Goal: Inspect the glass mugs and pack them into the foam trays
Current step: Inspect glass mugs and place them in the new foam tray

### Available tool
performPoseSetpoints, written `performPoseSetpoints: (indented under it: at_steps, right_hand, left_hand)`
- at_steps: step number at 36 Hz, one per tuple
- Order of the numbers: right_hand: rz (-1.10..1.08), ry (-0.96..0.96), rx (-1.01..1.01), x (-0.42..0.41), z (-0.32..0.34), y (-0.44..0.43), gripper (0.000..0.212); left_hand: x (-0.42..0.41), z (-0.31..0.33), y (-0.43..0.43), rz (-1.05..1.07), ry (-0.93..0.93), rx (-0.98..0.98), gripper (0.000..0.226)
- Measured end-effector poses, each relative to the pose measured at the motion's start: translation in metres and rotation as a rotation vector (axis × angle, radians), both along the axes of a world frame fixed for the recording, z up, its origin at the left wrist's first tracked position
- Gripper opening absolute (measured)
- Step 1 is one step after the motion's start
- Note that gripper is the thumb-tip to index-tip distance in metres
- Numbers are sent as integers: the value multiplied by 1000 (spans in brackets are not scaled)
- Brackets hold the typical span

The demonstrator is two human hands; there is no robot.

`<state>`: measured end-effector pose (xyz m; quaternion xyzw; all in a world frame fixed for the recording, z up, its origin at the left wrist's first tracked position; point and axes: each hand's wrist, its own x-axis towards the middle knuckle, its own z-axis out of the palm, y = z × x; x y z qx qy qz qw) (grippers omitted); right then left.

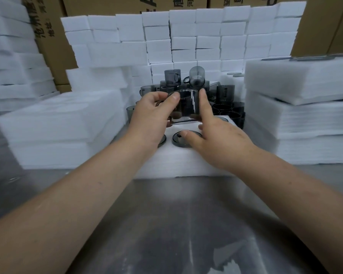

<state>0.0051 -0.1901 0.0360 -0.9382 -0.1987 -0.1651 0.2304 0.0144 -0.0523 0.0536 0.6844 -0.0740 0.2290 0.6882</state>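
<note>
A smoky grey glass mug (186,107) is held just above the white foam tray (182,161) on the steel table. My left hand (152,115) grips the mug from the left, thumb across its front. My right hand (216,133) has its index finger straight up along the mug's right side, the other fingers relaxed over the tray. Two mugs sit sunk in the tray's front holes, one (178,138) showing its rim beside my right thumb, the other (162,140) mostly hidden under my left hand. A pile of loose grey mugs (222,93) lies behind the tray.
Stacks of foam trays stand at the left (57,123) and right (305,107). A wall of foam blocks (186,36) and cardboard boxes (53,46) closes the back. The steel tabletop (176,224) stretches toward me.
</note>
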Motion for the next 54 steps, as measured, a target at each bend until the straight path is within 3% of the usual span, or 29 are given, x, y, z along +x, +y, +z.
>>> performPoseSetpoints:
  at_steps: [17, 31, 35, 42, 48, 54]
  right_hand:
    - [-7, 31, 48, 3, 2, -5, 66]
    - [61, 97, 278, 6, 4, -8, 58]
    - [81, 100, 346, 7, 4, -8, 52]
    - [53, 92, 379, 3, 7, -7, 50]
    - [36, 99, 388, 2, 8, -7, 49]
    - [33, 109, 374, 2, 8, -7, 51]
  left_hand:
    - [-5, 1, 0, -70, -28, 56, 20]
    - [-7, -2, 2, -122, -107, 214, 12]
    - [-5, -3, 4, -85, -57, 219, 36]
    - [-5, -3, 4, -32, -26, 206, 7]
    - [-5, -3, 2, -5, -23, 211, 32]
    - [-6, -3, 2, -21, -24, 216, 24]
